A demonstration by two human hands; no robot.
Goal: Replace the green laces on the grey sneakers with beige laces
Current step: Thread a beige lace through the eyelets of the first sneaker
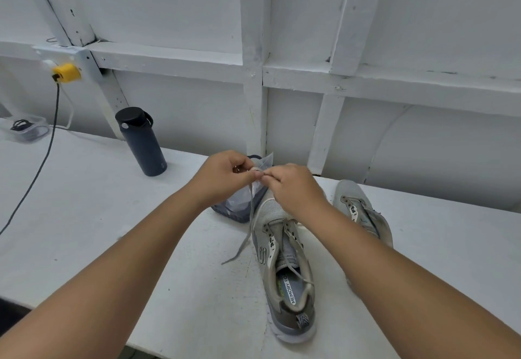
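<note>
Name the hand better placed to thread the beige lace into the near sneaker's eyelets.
Probably the right hand: it sits directly above the near grey sneaker, pinching the beige lace. The left hand holds off to the side.

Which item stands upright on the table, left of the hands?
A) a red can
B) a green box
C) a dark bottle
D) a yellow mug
C: the dark bottle stands capped and upright on the white table, left of both hands, which pinch a beige lace.
</note>
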